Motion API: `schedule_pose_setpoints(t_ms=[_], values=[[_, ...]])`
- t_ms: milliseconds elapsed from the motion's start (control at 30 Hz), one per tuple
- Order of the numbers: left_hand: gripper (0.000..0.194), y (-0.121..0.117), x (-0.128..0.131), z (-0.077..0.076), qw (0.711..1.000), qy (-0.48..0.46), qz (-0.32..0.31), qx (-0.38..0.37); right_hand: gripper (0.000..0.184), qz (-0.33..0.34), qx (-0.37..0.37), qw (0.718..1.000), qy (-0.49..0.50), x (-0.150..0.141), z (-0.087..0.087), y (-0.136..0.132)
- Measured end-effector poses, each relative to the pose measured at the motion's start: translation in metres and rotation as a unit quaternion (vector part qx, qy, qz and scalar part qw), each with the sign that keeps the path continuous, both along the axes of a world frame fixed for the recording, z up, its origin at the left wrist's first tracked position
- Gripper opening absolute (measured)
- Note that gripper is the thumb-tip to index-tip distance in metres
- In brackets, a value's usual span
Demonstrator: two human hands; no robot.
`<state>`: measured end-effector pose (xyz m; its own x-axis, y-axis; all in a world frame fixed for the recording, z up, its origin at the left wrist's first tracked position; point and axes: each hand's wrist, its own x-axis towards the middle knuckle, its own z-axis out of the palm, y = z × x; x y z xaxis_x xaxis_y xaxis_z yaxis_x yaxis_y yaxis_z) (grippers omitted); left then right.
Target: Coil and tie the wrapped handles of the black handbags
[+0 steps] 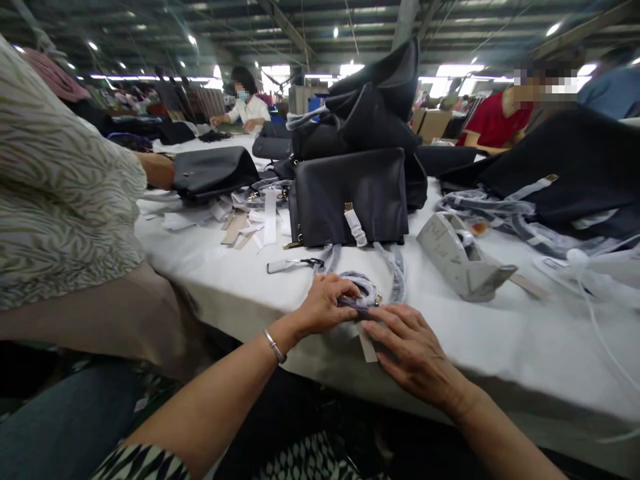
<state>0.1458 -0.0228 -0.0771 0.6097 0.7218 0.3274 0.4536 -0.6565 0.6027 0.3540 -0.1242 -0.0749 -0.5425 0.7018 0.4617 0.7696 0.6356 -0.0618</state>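
At the table's front edge, my left hand is closed on a coiled, wrapped bag strap, its thumb and fingers pinching the near side. My right hand lies just to the right, fingers stretched out and tips against the strap's near end by a small gold clasp. A beige paper strip hangs over the edge between the hands. Directly behind stands a black handbag with a gold buckle and a white-wrapped tab. Its plastic-wrapped handles trail toward my hands. A black cord with a white tag rests left of the coil.
A grey tape dispenser sits to the right. More black bags are piled behind, others at far right. Paper scraps litter the left side. A co-worker's arm reaches to a black bag; other people work farther back.
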Motion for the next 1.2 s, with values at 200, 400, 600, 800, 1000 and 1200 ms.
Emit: schedule_pose_setpoints(t_ms=[200,400,600,800,1000,1200], values=[[0.023,-0.001,0.000,0.001,1.000,-0.011,0.010,-0.007,0.027,0.014,0.041,0.997,0.056,-0.016,-0.006,0.019],[0.021,0.000,-0.002,0.006,0.999,0.028,0.008,-0.032,0.016,0.021,-0.062,0.982,0.179,-0.011,0.004,0.056],[0.020,-0.002,-0.002,0.007,0.999,0.035,0.010,-0.016,0.007,-0.004,-0.222,0.936,0.272,-0.013,0.009,0.075],[0.010,-0.003,0.007,0.009,0.999,0.005,0.039,-0.038,0.011,-0.018,-0.260,0.930,0.259,-0.012,0.013,0.080],[0.022,-0.004,0.016,0.007,0.991,-0.039,0.096,-0.090,0.012,-0.070,-0.328,0.901,0.276,-0.015,0.017,0.090],[0.035,-0.006,0.013,0.000,0.990,-0.061,0.086,-0.093,0.030,-0.063,-0.389,0.864,0.313,-0.014,0.015,0.101]])
